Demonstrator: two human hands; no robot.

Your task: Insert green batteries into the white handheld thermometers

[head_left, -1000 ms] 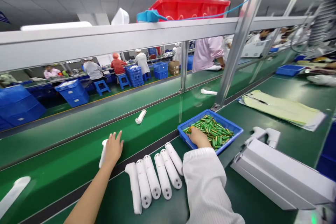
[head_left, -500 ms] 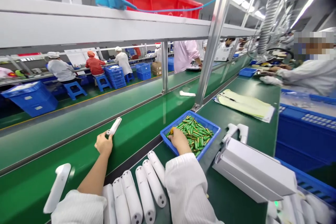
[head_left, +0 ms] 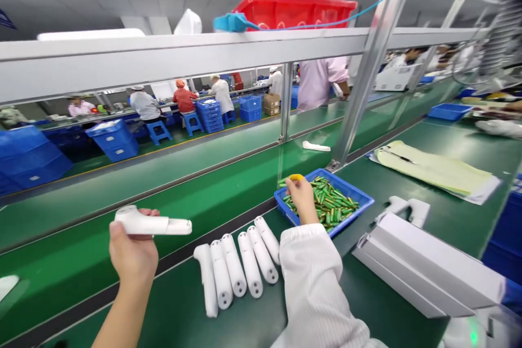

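Note:
My left hand (head_left: 136, 247) is closed round a white handheld device (head_left: 153, 223) with a bent head, shaped like a forehead thermometer. It is held level above the green conveyor belt (head_left: 228, 185), and its narrower end section points right. Over the left corner of a blue tray (head_left: 350, 217), my right hand (head_left: 302, 196) pinches a green battery (head_left: 282, 181); a yellow cover shows on one finger. Loose green batteries (head_left: 334, 201) with gold-coloured ends fill the tray. Several similar white devices (head_left: 230, 266) lie side by side on the bench between my arms.
White box-like trays (head_left: 432, 266) stand at the right, with white parts (head_left: 418, 209) behind them. Yellow and white papers (head_left: 436, 168) with a pen lie farther back. One white device (head_left: 316, 146) rests on the belt. A metal post (head_left: 367, 65) and an overhead shelf (head_left: 163, 57) frame the station.
My left hand has lifted the white device off the belt and drawn it closer. My right hand has risen slightly from among the batteries with one in its fingers. The view has swung left.

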